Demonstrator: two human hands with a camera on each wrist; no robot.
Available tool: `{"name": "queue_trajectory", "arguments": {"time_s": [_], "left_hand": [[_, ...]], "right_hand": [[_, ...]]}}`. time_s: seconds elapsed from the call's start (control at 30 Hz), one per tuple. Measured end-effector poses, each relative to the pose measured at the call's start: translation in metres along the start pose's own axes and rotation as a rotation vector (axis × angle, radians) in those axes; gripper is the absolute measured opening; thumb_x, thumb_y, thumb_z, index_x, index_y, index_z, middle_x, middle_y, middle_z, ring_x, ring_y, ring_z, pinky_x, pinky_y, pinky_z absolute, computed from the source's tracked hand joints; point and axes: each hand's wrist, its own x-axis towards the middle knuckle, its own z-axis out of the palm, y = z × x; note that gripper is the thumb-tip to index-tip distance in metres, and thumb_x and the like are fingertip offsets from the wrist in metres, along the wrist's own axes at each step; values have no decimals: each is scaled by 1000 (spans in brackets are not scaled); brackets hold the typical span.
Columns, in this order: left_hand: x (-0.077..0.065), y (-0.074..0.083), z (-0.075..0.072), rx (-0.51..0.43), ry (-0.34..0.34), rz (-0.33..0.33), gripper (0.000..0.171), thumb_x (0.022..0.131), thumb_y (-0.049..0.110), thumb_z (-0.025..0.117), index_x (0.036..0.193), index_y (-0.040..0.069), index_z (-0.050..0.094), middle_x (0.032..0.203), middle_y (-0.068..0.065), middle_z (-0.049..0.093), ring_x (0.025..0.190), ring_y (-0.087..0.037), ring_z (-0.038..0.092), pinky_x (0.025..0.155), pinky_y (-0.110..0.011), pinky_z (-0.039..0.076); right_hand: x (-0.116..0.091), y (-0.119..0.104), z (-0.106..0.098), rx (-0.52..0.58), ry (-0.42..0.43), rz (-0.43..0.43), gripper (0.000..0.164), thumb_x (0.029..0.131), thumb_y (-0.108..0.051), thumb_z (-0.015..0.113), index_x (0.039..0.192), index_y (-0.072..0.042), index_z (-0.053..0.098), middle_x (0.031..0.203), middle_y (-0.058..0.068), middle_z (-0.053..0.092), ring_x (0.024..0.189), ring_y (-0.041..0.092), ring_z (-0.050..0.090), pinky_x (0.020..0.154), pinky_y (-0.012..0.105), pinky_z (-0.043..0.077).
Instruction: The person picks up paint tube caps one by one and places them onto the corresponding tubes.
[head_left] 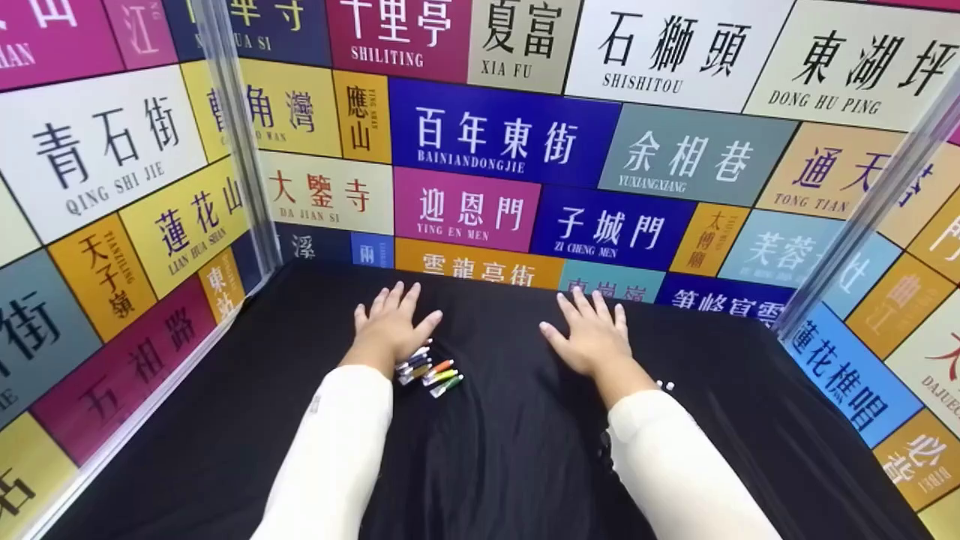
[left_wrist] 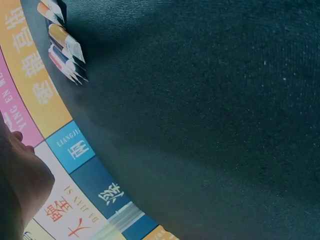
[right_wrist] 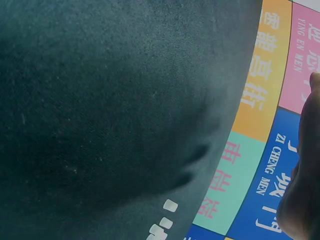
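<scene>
My left hand (head_left: 391, 328) is spread with straight fingers over the far left of the black cloth, holding nothing. Beside and partly behind its wrist lies a cluster of small paint tubes (head_left: 444, 379) with coloured bands, among them orange, yellow and green. The left wrist view shows more of these tubes (left_wrist: 67, 45) at its upper left. On the other side, my right hand (head_left: 592, 334) is likewise spread and holds nothing; in the right wrist view it casts a shadow on the cloth. Several small white pieces (right_wrist: 170, 205) lie near it, partly hidden by the arm in the head view.
A black cloth (head_left: 487, 465) covers the table, with slight folds toward the front. Panels with coloured street-name signs (head_left: 495, 135) enclose the back and both sides. Clear corner posts (head_left: 244, 135) stand at the left and right rear corners.
</scene>
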Motion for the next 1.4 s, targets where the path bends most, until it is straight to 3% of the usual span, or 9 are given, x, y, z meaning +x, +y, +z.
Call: {"name": "queue_trajectory", "arguments": {"time_s": [0.43, 0.67, 0.83, 0.93, 1.07, 1.23, 1.4], "left_hand": [[1, -3, 3, -37, -8, -11, 85, 104, 75, 34, 173, 28, 16, 182, -9, 14, 169, -38, 7, 131, -73, 0], [1, -3, 9, -109, 14, -26, 85, 104, 75, 33, 173, 28, 17, 182, -10, 13, 169, -39, 8, 130, -75, 1], [-2, 4, 23, -195, 43, 47, 83, 104, 77, 33, 172, 33, 20, 182, -6, 17, 169, -37, 12, 129, -75, 4], [-9, 7, 33, -200, 58, 77, 83, 103, 78, 33, 172, 35, 21, 181, -1, 20, 169, -33, 13, 130, -72, 6], [-17, 6, 39, -235, 90, 102, 83, 103, 78, 34, 171, 33, 23, 180, 0, 24, 168, -30, 16, 130, -70, 11], [-23, 13, 38, -365, 139, 130, 77, 105, 73, 38, 170, 32, 28, 177, -2, 32, 166, -31, 24, 130, -69, 18], [-30, 26, 31, -510, 165, 143, 67, 109, 63, 40, 169, 32, 33, 175, -6, 36, 164, -33, 28, 130, -68, 20]], "right_hand": [[-1, 4, 0, 13, 1, 0, 86, 103, -80, 30, 172, -29, 24, 182, 6, 14, 169, 41, 6, 131, 70, -7], [-5, 7, 2, 51, 2, -28, 84, 104, -78, 31, 172, -29, 23, 182, 6, 14, 169, 41, 6, 132, 71, -5], [-13, 4, -6, 166, 40, -31, 82, 105, -77, 30, 172, -31, 22, 183, 3, 13, 169, 38, 7, 132, 71, -1], [-20, 4, -11, 234, 54, -48, 82, 105, -77, 31, 172, -32, 21, 183, 1, 12, 170, 37, 7, 132, 71, 1], [-24, 5, -14, 315, 83, -75, 83, 104, -75, 40, 172, -31, 21, 182, 0, 14, 170, 34, 9, 133, 69, 6], [-29, 15, -12, 428, 89, -66, 86, 102, -73, 50, 172, -33, 20, 182, -1, 17, 169, 33, 15, 133, 67, 16], [-36, 25, -13, 502, 92, -46, 85, 103, -71, 50, 172, -33, 19, 182, 0, 17, 169, 33, 18, 134, 64, 17]]}}
